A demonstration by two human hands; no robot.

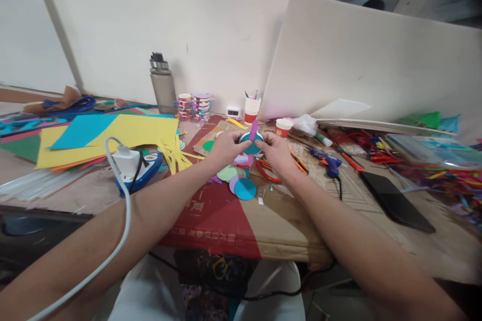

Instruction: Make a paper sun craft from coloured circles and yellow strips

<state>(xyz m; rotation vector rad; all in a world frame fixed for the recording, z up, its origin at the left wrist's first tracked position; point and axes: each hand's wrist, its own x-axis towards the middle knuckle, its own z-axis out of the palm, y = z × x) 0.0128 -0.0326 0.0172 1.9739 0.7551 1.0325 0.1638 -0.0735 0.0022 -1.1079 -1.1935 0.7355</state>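
Disc (251,150): round, flat-faced and teal, with a white edge showing, held up in both hands above the middle of the table; its finer layers are too small to tell.
Purple strip (254,129): narrow and smooth, lying across the disc's face and reaching past its far edge.
Left hand (228,150): fingers bent and closed on the left side of the disc, thumb along its near face.
Right hand (277,151): fingers curled in and pinching the disc's right side, thumb close to the strip.
Paper circles: thin, clean-cut rounds just nearer than the hands, with a blue circle (245,189) overlapping a lilac one and a pale green circle (226,174) beside them.
Cardboard (222,228): creased, brown and printed red, spread under the work.
Left side: matte yellow paper (143,133) with a blue sheet (85,130), and a white plug (127,161) nearer.
Right side: blue glue gun (333,165), then a glossy black phone (395,200) nearer and farther right.
Far edge: translucent bottle (164,89), two banded stacks (185,107), small white clock (233,112), paper cup (252,110) holding pens.
Room: pale, smooth panels (181,35) standing behind the table.
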